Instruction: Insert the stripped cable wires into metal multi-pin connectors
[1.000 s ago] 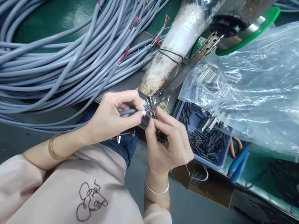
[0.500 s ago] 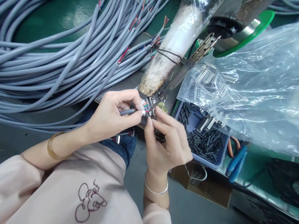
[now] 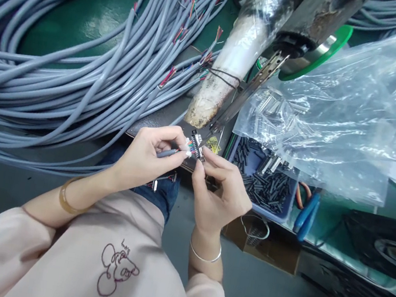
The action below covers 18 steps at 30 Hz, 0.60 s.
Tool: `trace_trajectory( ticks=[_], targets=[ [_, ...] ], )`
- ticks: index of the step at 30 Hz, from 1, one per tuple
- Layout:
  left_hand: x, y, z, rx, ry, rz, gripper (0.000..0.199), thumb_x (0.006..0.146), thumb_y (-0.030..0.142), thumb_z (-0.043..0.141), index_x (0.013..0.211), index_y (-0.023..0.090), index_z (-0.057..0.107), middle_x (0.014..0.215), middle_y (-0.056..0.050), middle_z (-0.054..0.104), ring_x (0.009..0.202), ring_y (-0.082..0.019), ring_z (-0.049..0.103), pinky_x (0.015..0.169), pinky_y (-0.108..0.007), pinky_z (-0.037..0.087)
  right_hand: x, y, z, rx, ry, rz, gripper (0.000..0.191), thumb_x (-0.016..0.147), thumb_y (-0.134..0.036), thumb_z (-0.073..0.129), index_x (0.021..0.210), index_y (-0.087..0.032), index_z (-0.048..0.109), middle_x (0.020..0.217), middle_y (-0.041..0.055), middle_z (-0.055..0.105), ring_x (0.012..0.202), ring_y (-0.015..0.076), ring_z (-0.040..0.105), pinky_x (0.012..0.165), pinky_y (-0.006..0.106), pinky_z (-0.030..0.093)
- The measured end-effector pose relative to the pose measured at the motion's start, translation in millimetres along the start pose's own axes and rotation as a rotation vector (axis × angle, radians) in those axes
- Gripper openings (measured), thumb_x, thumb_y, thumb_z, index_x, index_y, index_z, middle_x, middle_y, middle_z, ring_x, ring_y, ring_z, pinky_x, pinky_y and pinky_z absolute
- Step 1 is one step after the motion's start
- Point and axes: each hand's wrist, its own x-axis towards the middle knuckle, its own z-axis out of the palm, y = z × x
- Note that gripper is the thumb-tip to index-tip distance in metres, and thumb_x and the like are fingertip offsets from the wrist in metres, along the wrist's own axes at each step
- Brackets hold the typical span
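Between thumb and fingers, my left hand pinches the end of a grey cable, its thin coloured wires fanned toward a connector. White tips, perhaps finger covers or tape, show at the thumb and finger. My right hand grips the lower end of the small multi-pin connector. The wires meet the connector's pin side; whether each is joined is too small to tell. Just above, the soldering iron points down with its tip close to the connector. Left of it stands a white plastic-wrapped tube with a scorched mouth.
Many grey cables with stripped ends cover the left. On the right, a blue tray holds black sleeves and connectors, partly under a clear bag. Blue-handled pliers lie beside it. A green-rimmed solder spool sits behind the iron.
The connector has shifted slightly left and away from the iron's tip, showing more of its pins. Both hands keep their grip. The whole view has moved a little.
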Motion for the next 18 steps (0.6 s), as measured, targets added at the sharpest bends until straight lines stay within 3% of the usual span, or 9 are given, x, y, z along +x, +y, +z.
trace_trajectory(
  ticks=[6,18],
  targets=[
    [0.1,-0.6,-2.0,0.100,-0.004,0.092,0.011,0.083,0.014,0.065,0.071,0.015,0.065,0.074,-0.002,0.069,0.065,-0.009,0.060,0.058,-0.019,0.047,5.1,0.5,0.8,0.015,-0.025,0.003,0.016,0.087,-0.010,0.074,0.083,-0.022,0.065,0.097,0.0011,0.081,0.089,0.0147,0.079,0.081,0.027,0.064],
    [5.0,3.2,-2.6,0.098,0.026,0.038,0.009,0.080,0.015,0.066,0.071,0.016,0.065,0.073,-0.001,0.069,0.061,-0.009,0.060,0.054,-0.018,0.047,10.4,2.8,4.5,0.001,0.006,0.000,0.015,0.086,-0.011,0.076,0.084,-0.023,0.067,0.097,-0.0002,0.081,0.086,0.0164,0.079,0.078,0.029,0.065]
  ],
)
